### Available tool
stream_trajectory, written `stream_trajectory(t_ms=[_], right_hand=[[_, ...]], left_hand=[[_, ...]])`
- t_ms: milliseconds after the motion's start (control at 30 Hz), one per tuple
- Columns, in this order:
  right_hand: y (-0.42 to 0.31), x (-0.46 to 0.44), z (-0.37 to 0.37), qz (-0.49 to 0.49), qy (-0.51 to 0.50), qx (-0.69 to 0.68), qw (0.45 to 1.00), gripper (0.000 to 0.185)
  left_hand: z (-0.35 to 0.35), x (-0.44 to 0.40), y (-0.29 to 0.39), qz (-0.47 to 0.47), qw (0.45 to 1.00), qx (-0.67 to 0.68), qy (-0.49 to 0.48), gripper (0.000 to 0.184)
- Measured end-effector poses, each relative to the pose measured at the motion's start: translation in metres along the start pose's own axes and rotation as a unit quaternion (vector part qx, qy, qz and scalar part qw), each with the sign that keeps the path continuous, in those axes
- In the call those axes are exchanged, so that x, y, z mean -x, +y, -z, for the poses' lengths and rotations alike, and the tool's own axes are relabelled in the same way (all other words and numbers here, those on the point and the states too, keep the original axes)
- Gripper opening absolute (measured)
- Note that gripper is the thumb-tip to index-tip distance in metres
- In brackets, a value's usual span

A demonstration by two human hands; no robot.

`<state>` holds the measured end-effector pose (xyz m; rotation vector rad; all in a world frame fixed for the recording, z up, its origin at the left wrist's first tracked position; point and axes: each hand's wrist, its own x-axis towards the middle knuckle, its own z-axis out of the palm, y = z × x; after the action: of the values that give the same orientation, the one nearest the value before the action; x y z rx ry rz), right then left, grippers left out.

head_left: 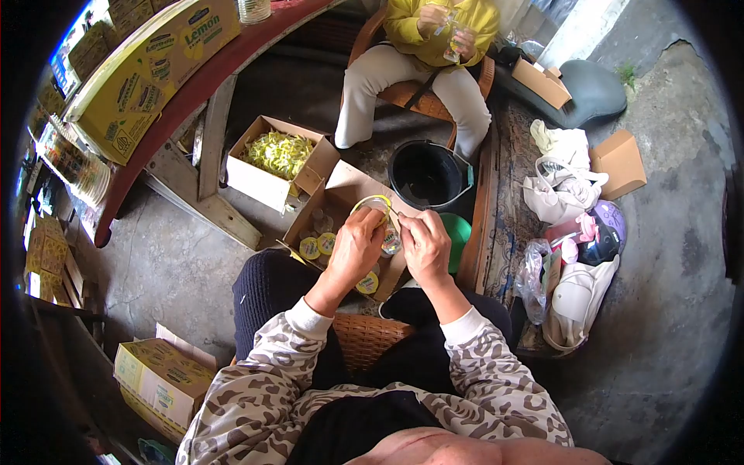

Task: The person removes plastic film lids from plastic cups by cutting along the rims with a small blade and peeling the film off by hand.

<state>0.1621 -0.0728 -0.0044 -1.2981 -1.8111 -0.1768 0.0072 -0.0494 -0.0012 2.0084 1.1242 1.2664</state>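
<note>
Bucket [398, 175] beyond right hand [425, 248]

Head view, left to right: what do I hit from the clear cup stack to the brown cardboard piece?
Clear cup stack → carton of yellow strips → left hand → right hand → clear plastic bag → brown cardboard piece.

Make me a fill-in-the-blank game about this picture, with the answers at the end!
1. The left hand holds a round thing whose edge is coloured ____.
2. The fruit word printed on the long box is ____.
3. The bucket is coloured ____.

Missing words: yellow; Lemon; black.
</note>
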Motion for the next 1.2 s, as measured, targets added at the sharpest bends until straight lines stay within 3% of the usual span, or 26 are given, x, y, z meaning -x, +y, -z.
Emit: stream_trajectory(t_ms=[233, 367, 500, 567, 700, 1067, 1200], right_hand=[[0.001, 0.003, -0.003, 0.007, -0.009, 0.026, 1.000, 0.021], [0.003, 0.004, -0.007, 0.012, -0.009, 0.047, 0.999, 0.020], [0.013, 0.003, -0.010, -0.043, 0.006, 0.028, 0.999, 0.012], [0.015, 0.007, -0.011, -0.134, -0.002, -0.073, 0.988, 0.010], [0.007, 0.004, -0.007, -0.094, -0.005, -0.083, 0.992, 0.011], [-0.002, 0.000, 0.002, 0.019, -0.002, -0.007, 1.000, 0.019], [-0.003, 0.002, 0.000, 0.015, -0.007, 0.010, 1.000, 0.021]], left_hand=[[-0.003, 0.002, -0.001, 0.004, 1.000, 0.000, -0.015, 0.006], [-0.009, 0.008, -0.009, -0.014, 0.999, -0.009, -0.037, 0.014], [-0.013, 0.009, 0.001, -0.047, 0.998, 0.011, -0.035, 0.014], [-0.009, 0.007, 0.004, -0.025, 0.999, 0.015, -0.034, 0.014], [-0.001, 0.005, 0.004, 0.015, 1.000, 0.017, -0.008, 0.018], [-0.001, 0.000, -0.003, 0.015, 1.000, 0.008, 0.009, 0.010], [-0.001, 0.001, -0.002, 0.007, 1.000, 0.004, 0.001, 0.009]])
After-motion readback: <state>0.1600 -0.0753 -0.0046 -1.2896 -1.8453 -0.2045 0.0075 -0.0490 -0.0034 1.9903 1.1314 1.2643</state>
